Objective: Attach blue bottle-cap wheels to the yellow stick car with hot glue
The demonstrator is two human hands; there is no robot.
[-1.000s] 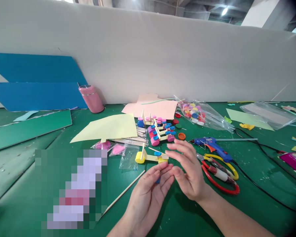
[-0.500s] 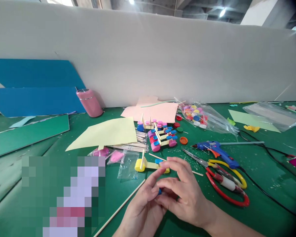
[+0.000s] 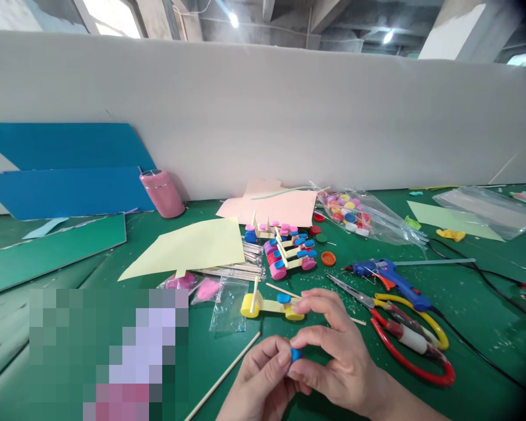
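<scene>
Between the fingertips of both hands is a small blue lump of modelling clay (image 3: 295, 355). My left hand (image 3: 263, 377) is closed, with its thumb and forefinger pressed against the lump's left side. From the right, my right hand (image 3: 337, 356) pinches it, with the other fingers raised and curved. Just beyond the hands stands a small yellow-wheeled model car (image 3: 272, 305) with a flat wooden stick body, an upright stick and a blue piece on top. Several similar model cars (image 3: 289, 254) with pink, red and purple wheels stand behind it.
At right lie red-and-yellow-handled scissors (image 3: 405, 330) and a blue glue gun (image 3: 390, 280) with its cord. A bag of coloured bottle caps (image 3: 350, 213) and an orange cap (image 3: 328, 258) are farther back. A wooden stick (image 3: 223, 374) lies left of my hands, below yellow paper (image 3: 188, 245).
My hands have lowered slightly and drawn a little apart, so more of the blue clay shows between the fingertips. The whole view has shifted, with the table things sitting lower.
</scene>
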